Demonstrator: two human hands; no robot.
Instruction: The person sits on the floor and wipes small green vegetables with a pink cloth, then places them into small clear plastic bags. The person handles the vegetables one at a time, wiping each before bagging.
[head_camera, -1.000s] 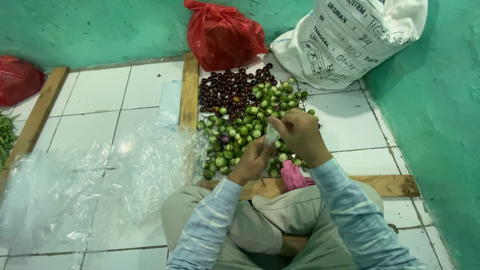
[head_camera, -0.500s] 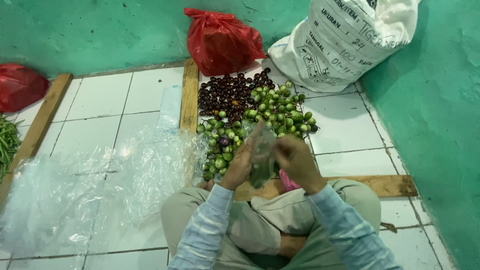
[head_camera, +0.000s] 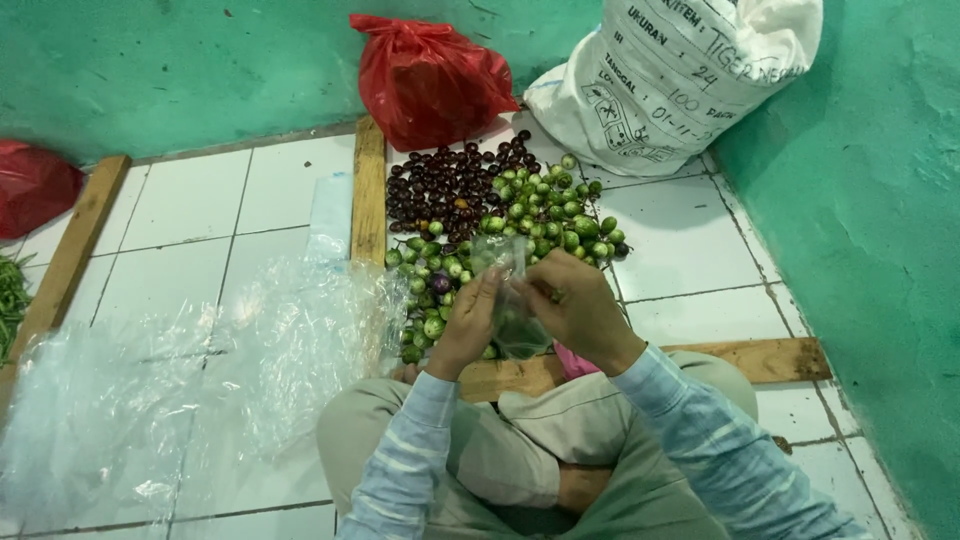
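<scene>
Small clear plastic bag now lifted higher than one second ago, up off the heap of small green round fruits and held in the air just above its near edge. Left hand closed on the left side of the bag's mouth, right hand closed on the right side, both pinching the thin film, mouth kept upward. A second ago both hands low over the heap, close together at the fruits; since then raised and turned, bag now hanging between them. Judging from this, filling seems finished for this bag and mouth being gathered, though not certain. Inside the bag only a little green visible at the bottom, number of fruits impossible to tell. Behind the heap, dark purple-brown round fruits spread on the white tiled floor. Further behind the heap, red plastic bag, tied and full, contents hidden, and large white sack against the green wall, contents also hidden. Left of the heap, wooden plank and loose clear plastic sheets, holding nothing.
</scene>
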